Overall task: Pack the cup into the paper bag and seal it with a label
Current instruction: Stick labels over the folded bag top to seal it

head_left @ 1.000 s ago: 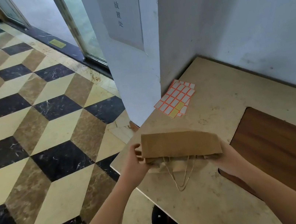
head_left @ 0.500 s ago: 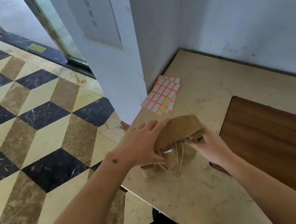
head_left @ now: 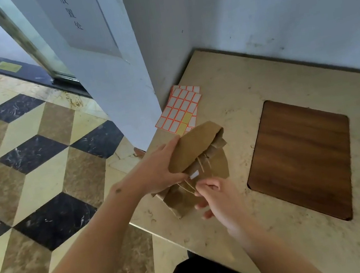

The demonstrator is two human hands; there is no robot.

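Both hands (head_left: 156, 170) on paper bag (head_left: 197, 147)

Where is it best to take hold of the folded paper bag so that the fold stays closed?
Probably at the folded-over top flap of the paper bag, from the pillar side, as the left hand does: palm over the flap, thumb beneath. This leaves the white label at the flap's edge free for the right hand.

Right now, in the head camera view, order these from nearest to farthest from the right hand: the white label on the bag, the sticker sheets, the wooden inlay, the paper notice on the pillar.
From the right hand:
1. White label, on the paper bag by the fingertips.
2. Wooden inlay, to the right.
3. Sticker sheets, beyond the bag at the pillar's foot.
4. Paper notice, high on the pillar.
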